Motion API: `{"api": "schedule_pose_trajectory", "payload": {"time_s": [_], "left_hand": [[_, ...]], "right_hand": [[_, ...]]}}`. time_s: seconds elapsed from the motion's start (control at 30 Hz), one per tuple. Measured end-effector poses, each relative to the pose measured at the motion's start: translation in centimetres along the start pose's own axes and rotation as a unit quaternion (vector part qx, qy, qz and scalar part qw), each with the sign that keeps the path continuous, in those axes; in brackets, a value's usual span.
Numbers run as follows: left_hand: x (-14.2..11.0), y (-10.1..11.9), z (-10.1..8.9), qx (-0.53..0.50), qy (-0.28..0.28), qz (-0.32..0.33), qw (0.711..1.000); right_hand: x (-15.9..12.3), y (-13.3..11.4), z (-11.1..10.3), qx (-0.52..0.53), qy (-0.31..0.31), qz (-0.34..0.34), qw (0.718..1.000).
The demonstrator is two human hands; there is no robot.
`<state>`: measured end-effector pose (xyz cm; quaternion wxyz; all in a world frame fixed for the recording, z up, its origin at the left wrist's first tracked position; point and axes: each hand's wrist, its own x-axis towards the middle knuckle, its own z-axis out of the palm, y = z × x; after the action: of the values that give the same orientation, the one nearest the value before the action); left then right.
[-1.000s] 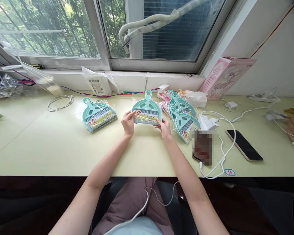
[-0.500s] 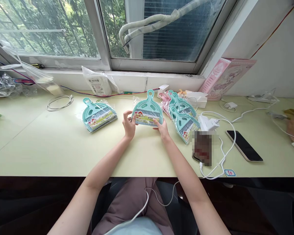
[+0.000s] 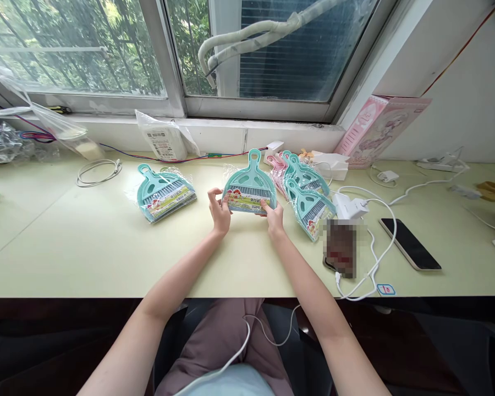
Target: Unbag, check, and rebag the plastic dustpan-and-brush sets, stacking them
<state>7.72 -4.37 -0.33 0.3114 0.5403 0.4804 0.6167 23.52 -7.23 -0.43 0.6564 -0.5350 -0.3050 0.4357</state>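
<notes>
- Left hand (image 3: 221,213) and right hand (image 3: 274,218) each pinch a dustpan (image 3: 251,178) low on its sides
- Pack (image 3: 164,192) left of the dustpan
- Pile (image 3: 309,201) right

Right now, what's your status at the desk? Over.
Left hand, right hand: both gripping wrapped teal dustpan set. Handle pointing away. More sets close by, to the right.

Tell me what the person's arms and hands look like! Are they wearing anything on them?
The left hand and right hand are bare, without gloves. I can't spot any rings, but some fingers are hidden. The left arm and right arm show no sleeves, watch or bracelet.
</notes>
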Motion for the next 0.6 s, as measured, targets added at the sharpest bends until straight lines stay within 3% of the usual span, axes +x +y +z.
{"api": "schedule_pose_trajectory", "payload": {"time_s": [0.17, 0.33, 0.6], "left_hand": [[0.08, -0.58, 0.11, -0.01, -0.034, -0.033, 0.999], [0.0, -1.06, 0.46, -0.018, -0.043, -0.007, 0.999], [0.78, -0.82, 0.17, -0.094, -0.086, -0.093, 0.987]], "right_hand": [[0.41, 0.31, -0.32, 0.004, 0.02, -0.016, 1.0], [0.7, 0.76, -0.49, 0.018, 0.027, -0.032, 0.999], [0.53, 0.65, -0.22, -0.009, 0.003, -0.048, 0.999]]}}
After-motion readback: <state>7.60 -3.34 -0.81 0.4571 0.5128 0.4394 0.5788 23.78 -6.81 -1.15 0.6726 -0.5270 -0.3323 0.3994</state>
